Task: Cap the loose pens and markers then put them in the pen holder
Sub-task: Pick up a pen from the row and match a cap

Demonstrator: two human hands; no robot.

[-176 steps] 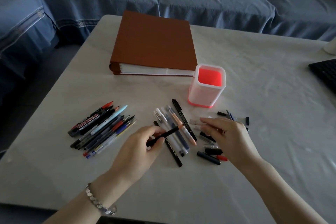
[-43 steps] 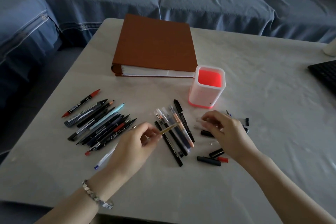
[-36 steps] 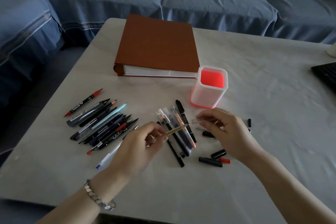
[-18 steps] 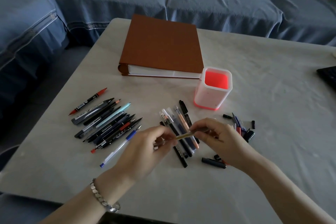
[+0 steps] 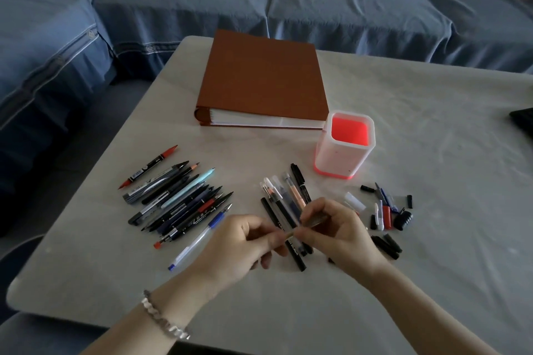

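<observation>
My left hand (image 5: 242,242) pinches the near end of a thin tan pen (image 5: 291,235). My right hand (image 5: 340,232) pinches a cap (image 5: 314,220) over the pen's far end, just above the table. Under both hands lies a row of capped pens (image 5: 284,202). A fan of uncapped pens and markers (image 5: 176,199) lies to the left, with a clear blue-grip pen (image 5: 202,236) beside it. Loose caps (image 5: 386,210) are scattered to the right. The white pen holder (image 5: 344,150) with a red inside stands behind them with nothing in it.
A brown ring binder (image 5: 262,78) lies behind the pens, touching the holder's left side. A dark keyboard corner (image 5: 523,119) shows at the right edge. The pale table (image 5: 432,112) is ringed by a blue sofa (image 5: 173,0) at the back and left.
My left hand laid down a black pen and picked up the tan one. My right hand took a cap from the pile and brought it left onto the pen's tip.
</observation>
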